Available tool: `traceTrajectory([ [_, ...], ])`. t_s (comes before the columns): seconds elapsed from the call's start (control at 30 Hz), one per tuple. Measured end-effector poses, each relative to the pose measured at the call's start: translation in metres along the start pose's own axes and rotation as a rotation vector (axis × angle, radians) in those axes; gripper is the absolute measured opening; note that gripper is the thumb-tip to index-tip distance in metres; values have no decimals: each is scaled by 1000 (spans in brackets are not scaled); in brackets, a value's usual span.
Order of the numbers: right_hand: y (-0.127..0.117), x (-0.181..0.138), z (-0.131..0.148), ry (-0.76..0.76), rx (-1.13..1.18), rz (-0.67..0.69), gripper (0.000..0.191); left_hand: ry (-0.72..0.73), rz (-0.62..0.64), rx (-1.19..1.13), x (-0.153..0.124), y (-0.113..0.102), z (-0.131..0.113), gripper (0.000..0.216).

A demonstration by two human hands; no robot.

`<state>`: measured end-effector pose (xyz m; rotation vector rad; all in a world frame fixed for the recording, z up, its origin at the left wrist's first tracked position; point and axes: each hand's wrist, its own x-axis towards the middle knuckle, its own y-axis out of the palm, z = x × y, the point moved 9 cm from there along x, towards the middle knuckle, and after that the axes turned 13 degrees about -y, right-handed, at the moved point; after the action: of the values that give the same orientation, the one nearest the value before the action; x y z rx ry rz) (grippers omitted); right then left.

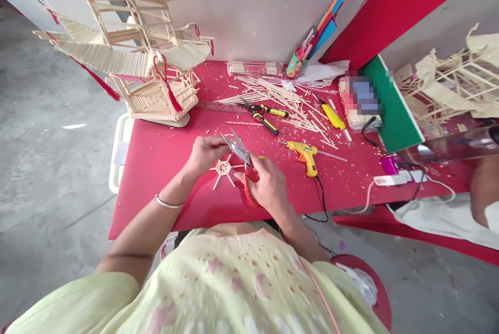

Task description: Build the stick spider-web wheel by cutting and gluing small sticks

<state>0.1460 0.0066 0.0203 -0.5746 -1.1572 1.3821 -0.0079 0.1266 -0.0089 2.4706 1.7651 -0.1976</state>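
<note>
My right hand (268, 181) grips a pair of scissors (238, 148) by the red handles, with the blades spread and pointing up and left. Close to the blade tips, my left hand (208, 153) has its fingers pinched together; whatever is between them is too small to make out. On the red table below both hands lies a small hexagonal frame of wooden sticks (223, 168), with spokes sticking out from its centre. A yellow glue gun (306, 155) rests to the right of my right hand, a glue stick projecting from its back.
A stick-built pagoda (156, 92) with red tassels stands at the back left. Behind my hands are pliers (262, 115), loose wooden sticks (273, 92) and a yellow utility knife (332, 115). A green board (393, 110) and a white power strip (393, 178) are rightward, near another person's arm (485, 188).
</note>
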Motion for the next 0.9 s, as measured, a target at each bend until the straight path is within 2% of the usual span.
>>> traceTrajectory([
  [0.23,3,2,0,21,10,17,66,79,-45,96,-1,-2,-4,17],
  [0.53,5,4,0,39,4,46,63,96,-100,123,-7,-2,-12,10],
  [0.9,5,5,0,61,29,39,64,144,-169,184,-12,-4,-17,13],
])
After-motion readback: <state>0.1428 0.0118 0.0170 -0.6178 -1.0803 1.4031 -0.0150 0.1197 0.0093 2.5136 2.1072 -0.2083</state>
